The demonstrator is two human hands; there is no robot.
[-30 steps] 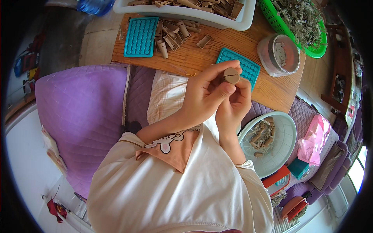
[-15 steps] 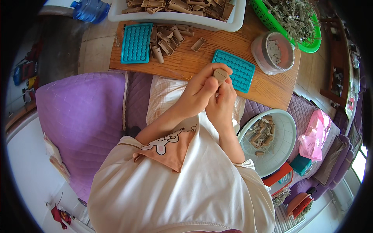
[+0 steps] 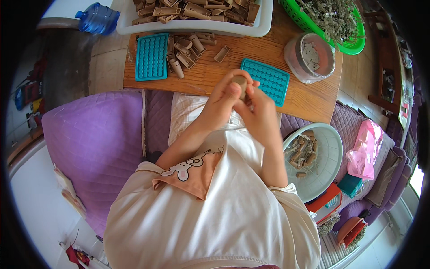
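Both my hands meet above the table's front edge, around a small brown plastic piece with a rounded end (image 3: 240, 82). My left hand (image 3: 220, 102) is closed round it, thumb and forefinger pressing near its top. Against its right side lie the fingers of my right hand (image 3: 260, 106), bent and closed; most of the piece is hidden between the hands. A teal tray with rows of round bumps (image 3: 268, 80) lies just beyond my right hand. Similar brown half-tube pieces (image 3: 186, 51) form a loose pile farther left, beside a second teal tray (image 3: 151, 56).
A white bin (image 3: 197, 28) of brown pieces stands at the table's back. To the right are a clear tub (image 3: 293, 56) with small pale pieces and a green basket (image 3: 356, 47) of metallic-looking parts. A pale round basket (image 3: 329, 168) with brown pieces sits by my right elbow.
The brown piece has moved slightly left and tilted, so its round end faces me less. My right hand has turned and pressed in closer to it. The view has shifted a little.
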